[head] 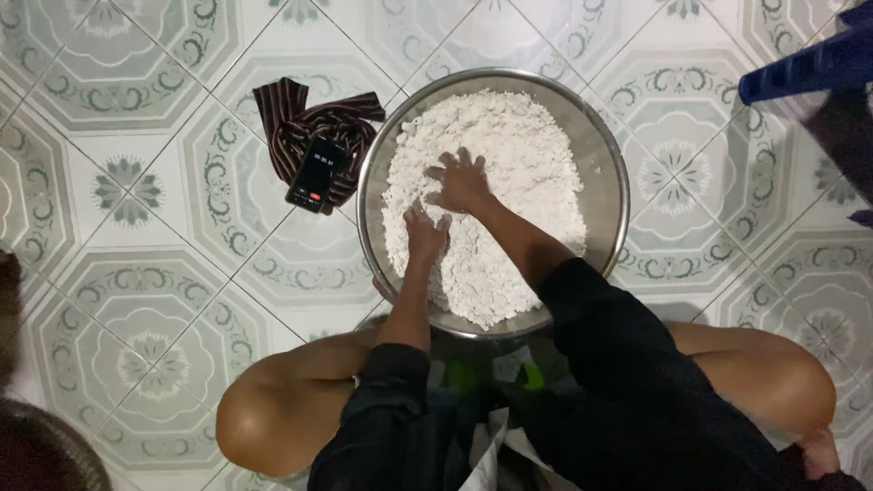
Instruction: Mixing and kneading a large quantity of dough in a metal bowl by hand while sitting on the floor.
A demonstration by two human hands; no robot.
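Note:
A wide steel bowl (611,173) sits on the patterned tile floor in front of my knees. It holds a heap of white crumbly flour (527,155). My left hand (424,235) presses into the flour near the bowl's left side, fingers sunk in and partly hidden. Just above it, my right hand (461,179) lies flat on the heap with its fingers spread. The two hands almost touch. Both arms wear dark sleeves.
A black phone (316,175) with a lit screen lies on a dark striped cloth (296,114) left of the bowl. A blue plastic object (809,64) shows at the top right. A dark round item (41,450) sits at the bottom left.

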